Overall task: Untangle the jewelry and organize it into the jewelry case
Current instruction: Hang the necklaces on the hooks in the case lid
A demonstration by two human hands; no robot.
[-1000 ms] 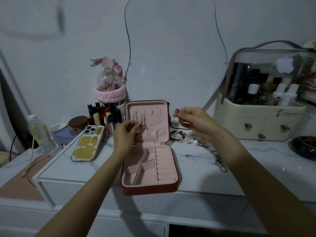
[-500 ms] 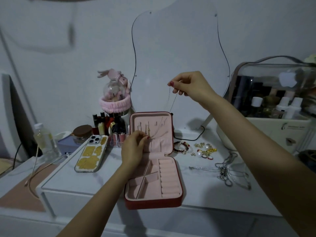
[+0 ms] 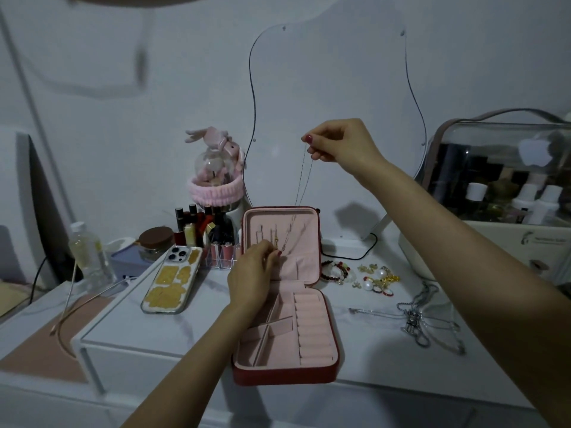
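The right hand (image 3: 341, 146) is raised above the desk (image 3: 370, 350), thumb and forefinger pinching the top of a thin necklace (image 3: 304, 177). Its two fine strands hang down to the upright lid of the jewelry case (image 3: 284, 291). The left hand (image 3: 251, 273) sits at the lid's hook row, fingertips pinched on the chain's lower end w/ a small gold pendant — exact contact too small to tell.

Handling, as a judgement: the chain looks near weightless, limp and slippery, and kinks easily, so hold it at the ends and keep it lightly taut; a hard pull may snap it.

The case is a red shell w/ soft pink velvety lining — ring rolls on the right, divided compartments on the left, all bare. On the desk right of the case: a beaded bracelet (image 3: 335, 271), a heap of pearl and gold earrings (image 3: 378, 279), and a knot of silver chains (image 3: 426, 319) not yet sorted. A phone (image 3: 171, 281) lies left of the case.
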